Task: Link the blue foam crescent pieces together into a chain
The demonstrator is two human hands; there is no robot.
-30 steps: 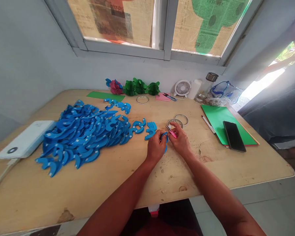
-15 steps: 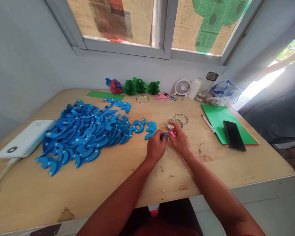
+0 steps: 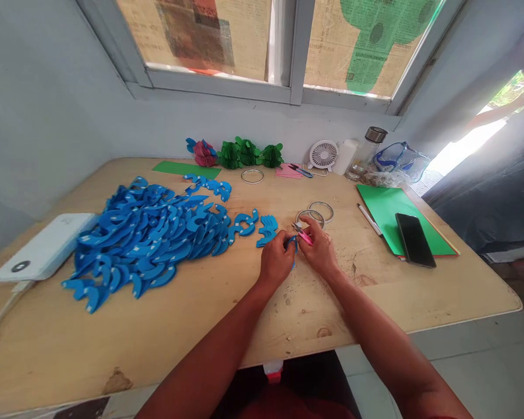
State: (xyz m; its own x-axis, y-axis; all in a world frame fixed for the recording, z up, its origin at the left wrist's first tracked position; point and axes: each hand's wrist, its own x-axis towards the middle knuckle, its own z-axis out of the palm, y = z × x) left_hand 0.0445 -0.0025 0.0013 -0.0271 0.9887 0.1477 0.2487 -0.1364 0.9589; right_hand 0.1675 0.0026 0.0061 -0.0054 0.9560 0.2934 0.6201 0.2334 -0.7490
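Note:
My left hand (image 3: 276, 259) is closed on a small blue paper piece (image 3: 293, 243), most of it hidden behind the fingers. Close beside it, my right hand (image 3: 319, 251) grips small pink-handled scissors (image 3: 305, 236), whose metal tips point up and to the left. Just beyond my left hand lies a small stack of blue curved paper pieces (image 3: 268, 224). Two tape rolls (image 3: 322, 210), seen as pale rings, lie beyond my right hand. A large heap of blue curved paper pieces (image 3: 152, 227) with small white patches spreads over the table's left side.
A white power bank (image 3: 48, 244) with a cable lies at the left edge. On the right are a phone (image 3: 414, 238), green sheets (image 3: 379, 203) and a pen (image 3: 370, 220). Paper decorations (image 3: 248, 152), a small fan (image 3: 324, 154) and a glass bottle (image 3: 362, 160) stand along the wall.
Almost nothing differs. Both hands stay together at the same spot with the blue paper and the scissors, and the view has shifted very slightly.

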